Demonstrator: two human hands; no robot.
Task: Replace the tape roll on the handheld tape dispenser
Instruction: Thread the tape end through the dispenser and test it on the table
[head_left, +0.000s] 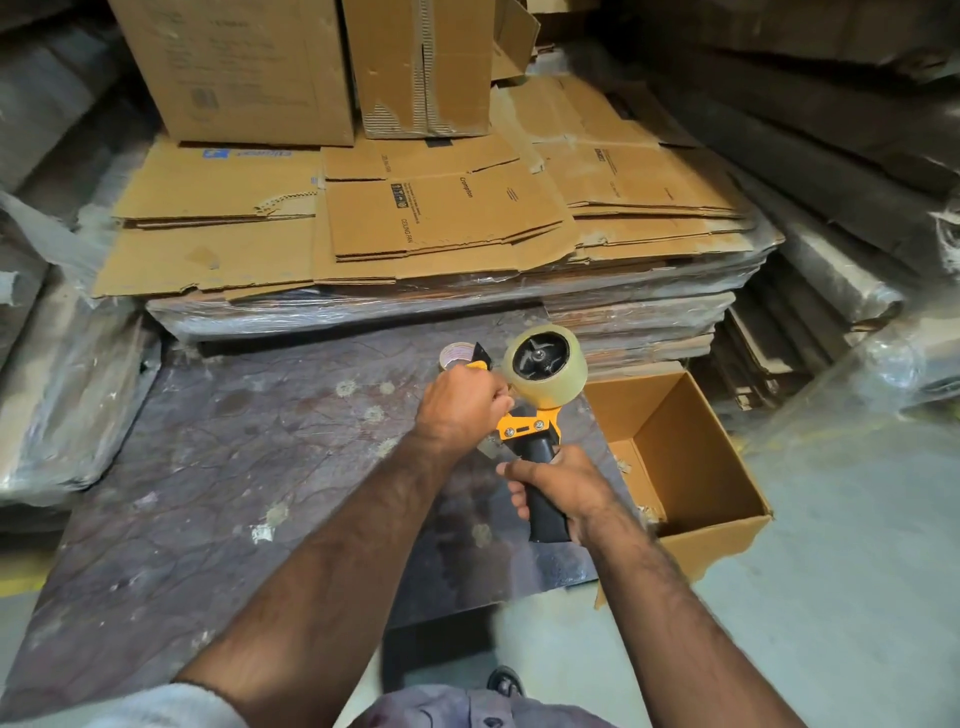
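A yellow and black handheld tape dispenser (530, 428) is held above a dark worn table (234, 467). A full roll of clear tape (563, 376) sits on its black hub. My right hand (558, 486) grips the black handle from below. My left hand (462, 402) is closed on the front end of the dispenser, by the yellow and black blade part; its fingertips hide what they pinch. A used tape roll core (454, 355) lies on the table just behind my left hand.
An open cardboard box (727, 535) stands on the floor to the right of the table. Flattened cartons (415, 223) are stacked on wrapped bundles behind the table, with upright boxes (249, 67) further back. Plastic-wrapped stacks line both sides.
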